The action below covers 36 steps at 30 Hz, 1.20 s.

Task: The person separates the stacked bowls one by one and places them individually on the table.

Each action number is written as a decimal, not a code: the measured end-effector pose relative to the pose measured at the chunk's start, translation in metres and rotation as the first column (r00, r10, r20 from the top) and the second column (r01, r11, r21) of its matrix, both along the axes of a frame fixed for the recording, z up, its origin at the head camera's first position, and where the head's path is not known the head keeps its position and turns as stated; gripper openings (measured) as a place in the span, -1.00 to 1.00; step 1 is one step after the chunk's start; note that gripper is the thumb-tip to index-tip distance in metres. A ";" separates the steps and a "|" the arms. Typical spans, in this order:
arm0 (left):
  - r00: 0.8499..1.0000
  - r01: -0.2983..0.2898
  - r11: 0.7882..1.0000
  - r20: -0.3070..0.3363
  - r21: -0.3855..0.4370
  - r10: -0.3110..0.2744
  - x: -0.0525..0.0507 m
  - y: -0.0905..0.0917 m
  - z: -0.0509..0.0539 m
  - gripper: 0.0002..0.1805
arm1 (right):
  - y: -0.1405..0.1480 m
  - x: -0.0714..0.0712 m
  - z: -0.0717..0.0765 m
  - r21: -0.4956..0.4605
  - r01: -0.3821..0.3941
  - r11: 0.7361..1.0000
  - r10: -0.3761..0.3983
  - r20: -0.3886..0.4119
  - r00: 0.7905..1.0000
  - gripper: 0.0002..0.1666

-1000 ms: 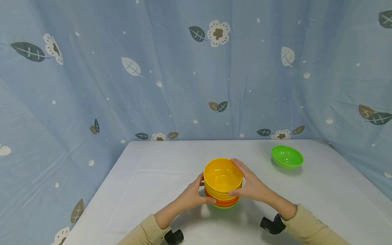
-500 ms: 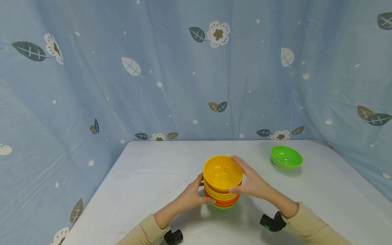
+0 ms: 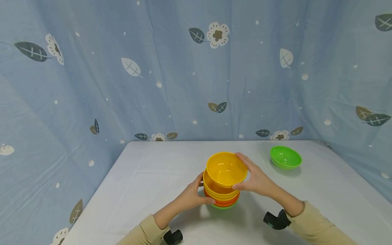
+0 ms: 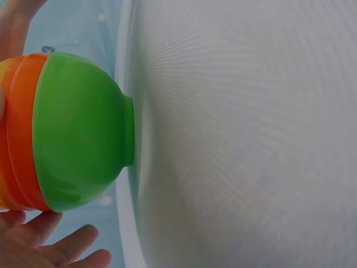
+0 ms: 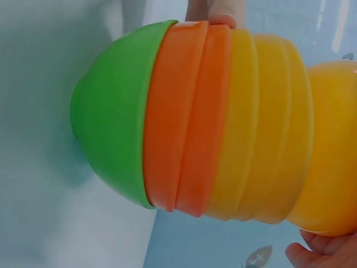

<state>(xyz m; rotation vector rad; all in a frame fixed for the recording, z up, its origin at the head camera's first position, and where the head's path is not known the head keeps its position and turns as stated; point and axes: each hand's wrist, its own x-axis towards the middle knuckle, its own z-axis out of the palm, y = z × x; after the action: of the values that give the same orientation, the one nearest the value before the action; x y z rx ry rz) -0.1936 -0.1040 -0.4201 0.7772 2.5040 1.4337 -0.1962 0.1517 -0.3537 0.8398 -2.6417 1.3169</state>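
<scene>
In the head view my right hand (image 3: 255, 180) grips a yellow bowl (image 3: 226, 172) by its side, thumb at the near rim and fingers at the far side. This bowl is raised and shifted right over a stack of nested bowls (image 3: 222, 197). My left hand (image 3: 190, 197) holds that stack from the left, thumb in front and fingers behind. From the right wrist view the stack runs from a green bowl (image 5: 114, 120) at the base through orange bowls (image 5: 189, 120) to several yellow ones (image 5: 262, 128). The left wrist view shows the green base bowl (image 4: 83, 134) beside my left fingers (image 4: 72, 245).
A separate green bowl (image 3: 286, 157) stands upright at the back right of the white-covered table (image 3: 165, 163). Behind the table hangs a blue patterned curtain (image 3: 171, 78). Black wrist cameras (image 3: 277, 220) sit below both wrists.
My right hand has lifted the top yellow bowl off the stack and moved it up and slightly right, exposing the bowl beneath. The left hand has stayed on the stack.
</scene>
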 end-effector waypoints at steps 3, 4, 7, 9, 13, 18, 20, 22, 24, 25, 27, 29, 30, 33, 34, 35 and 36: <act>1.000 -0.003 1.000 -0.006 -0.010 0.003 0.000 0.000 0.000 0.05 | 0.002 0.002 0.003 0.001 0.012 1.000 -0.012 -0.007 1.000 0.16; 1.000 -0.006 1.000 -0.006 -0.013 0.005 0.000 0.000 -0.001 0.05 | 0.003 0.002 0.004 0.000 0.015 1.000 -0.015 -0.006 1.000 0.16; 1.000 -0.009 1.000 0.001 -0.018 0.009 0.000 -0.001 -0.001 0.05 | 0.005 0.004 0.008 0.008 0.030 1.000 -0.030 -0.006 1.000 0.17; 1.000 -0.010 1.000 0.003 -0.019 0.010 0.000 -0.001 -0.001 0.05 | 0.007 0.005 0.010 0.012 0.038 0.999 -0.038 -0.007 0.999 0.18; 1.000 -0.009 1.000 0.006 -0.013 0.009 0.000 -0.001 -0.001 0.05 | 0.012 0.007 0.015 0.019 0.050 0.999 -0.050 -0.006 0.999 0.19; 1.000 -0.013 1.000 -0.003 -0.008 0.013 0.000 0.000 0.000 0.04 | 0.018 0.008 0.020 0.034 0.079 0.996 -0.079 -0.003 0.997 0.19; 1.000 -0.017 1.000 -0.009 -0.009 0.017 0.000 0.000 -0.001 0.04 | 0.020 0.009 0.021 0.037 0.092 0.995 -0.092 -0.002 0.996 0.19; 1.000 -0.018 1.000 -0.012 -0.006 0.018 0.000 0.000 -0.001 0.04 | 0.022 0.009 0.021 0.038 0.103 0.994 -0.103 0.003 0.995 0.19; 1.000 -0.014 1.000 -0.016 -0.001 0.014 -0.001 0.000 -0.002 0.03 | 0.025 0.010 0.021 0.036 0.114 0.993 -0.115 0.017 0.993 0.18; 1.000 -0.013 1.000 -0.016 0.001 0.013 0.000 0.000 -0.002 0.03 | 0.026 0.011 0.022 0.036 0.119 0.992 -0.120 0.021 0.993 0.18; 1.000 -0.009 1.000 -0.016 0.004 0.009 0.000 0.000 -0.002 0.03 | 0.028 0.013 0.022 0.038 0.130 0.991 -0.131 0.029 0.991 0.19; 1.000 -0.008 1.000 -0.013 0.004 0.008 0.000 0.000 -0.001 0.04 | 0.031 0.015 0.023 0.037 0.138 0.990 -0.139 0.036 0.990 0.19; 1.000 -0.008 1.000 -0.010 0.004 0.008 0.000 0.000 -0.001 0.04 | 0.032 0.016 0.023 0.037 0.142 0.989 -0.144 0.040 0.989 0.19; 1.000 -0.010 1.000 -0.006 0.001 0.010 0.001 0.001 0.000 0.04 | 0.037 0.017 0.022 0.041 0.163 0.986 -0.165 0.057 0.985 0.19; 1.000 -0.010 1.000 -0.004 0.001 0.010 0.001 0.001 0.000 0.04 | 0.039 0.018 0.021 0.044 0.167 0.985 -0.170 0.059 0.984 0.19; 1.000 -0.010 1.000 -0.004 0.000 0.010 0.001 0.001 0.000 0.04 | 0.041 0.019 0.021 0.048 0.171 0.984 -0.174 0.061 0.983 0.19; 1.000 -0.011 1.000 -0.004 -0.001 0.011 0.001 0.001 0.000 0.04 | 0.043 0.019 0.021 0.048 0.173 0.984 -0.176 0.062 0.982 0.19</act>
<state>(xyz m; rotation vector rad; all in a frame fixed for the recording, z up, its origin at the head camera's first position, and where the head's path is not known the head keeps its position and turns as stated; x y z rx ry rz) -0.1929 -0.1029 -0.4197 0.7677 2.5154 1.4358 -0.1773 0.1943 -0.3326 0.5619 -2.7292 1.2709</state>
